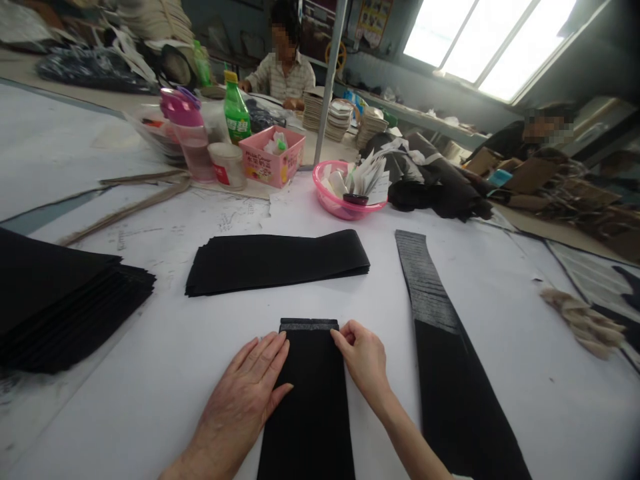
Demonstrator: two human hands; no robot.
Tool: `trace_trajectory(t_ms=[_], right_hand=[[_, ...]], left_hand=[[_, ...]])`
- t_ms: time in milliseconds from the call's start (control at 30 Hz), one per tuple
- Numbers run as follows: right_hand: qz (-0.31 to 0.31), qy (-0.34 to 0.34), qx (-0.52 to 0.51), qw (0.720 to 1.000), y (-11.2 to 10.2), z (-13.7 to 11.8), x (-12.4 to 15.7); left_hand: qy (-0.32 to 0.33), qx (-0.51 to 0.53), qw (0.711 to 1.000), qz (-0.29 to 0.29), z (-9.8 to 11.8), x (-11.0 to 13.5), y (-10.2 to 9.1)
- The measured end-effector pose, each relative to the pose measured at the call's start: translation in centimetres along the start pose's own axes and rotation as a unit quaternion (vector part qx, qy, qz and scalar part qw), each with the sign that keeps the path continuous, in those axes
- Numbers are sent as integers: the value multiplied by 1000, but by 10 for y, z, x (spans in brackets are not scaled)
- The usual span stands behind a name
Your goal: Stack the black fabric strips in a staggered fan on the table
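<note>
A long black fabric strip [310,400] lies lengthwise before me, a grey band showing at its far end. My left hand [245,387] rests flat along its left edge, fingers stretched out toward the far corner. At the far right corner, my right hand [363,357] has thumb and forefinger pinched on the strip. To the right lies a stack of black strips [465,393] with overlapping grey ends. A folded pile of black strips [275,260] sits beyond my hands.
At left is a thick stack of black sheets [60,300]. A pink basket [350,212] of papers, a pink box [273,167], a paper cup [227,167] and a green bottle [235,110] stand farther back. A metal pole [330,80] rises behind. Two people sit beyond.
</note>
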State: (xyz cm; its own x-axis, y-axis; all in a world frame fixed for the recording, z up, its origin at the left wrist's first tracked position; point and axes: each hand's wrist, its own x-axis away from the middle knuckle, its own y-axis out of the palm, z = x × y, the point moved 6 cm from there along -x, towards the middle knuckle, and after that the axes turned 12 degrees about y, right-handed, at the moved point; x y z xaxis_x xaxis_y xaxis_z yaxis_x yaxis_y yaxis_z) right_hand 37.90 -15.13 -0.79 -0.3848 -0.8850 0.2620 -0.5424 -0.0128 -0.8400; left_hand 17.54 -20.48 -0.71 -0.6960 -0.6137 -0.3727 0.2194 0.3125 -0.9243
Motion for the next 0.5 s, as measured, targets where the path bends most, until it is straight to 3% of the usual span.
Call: trace_trajectory(t_ms=[167,500], right_hand=[[-12,1,-4,1000,1,0,0],[-24,14,-12,1000,0,0,0]], left_hand=[[-29,13,999,-26,-2,3,2],[-52,45,997,-25,-5,6,5]])
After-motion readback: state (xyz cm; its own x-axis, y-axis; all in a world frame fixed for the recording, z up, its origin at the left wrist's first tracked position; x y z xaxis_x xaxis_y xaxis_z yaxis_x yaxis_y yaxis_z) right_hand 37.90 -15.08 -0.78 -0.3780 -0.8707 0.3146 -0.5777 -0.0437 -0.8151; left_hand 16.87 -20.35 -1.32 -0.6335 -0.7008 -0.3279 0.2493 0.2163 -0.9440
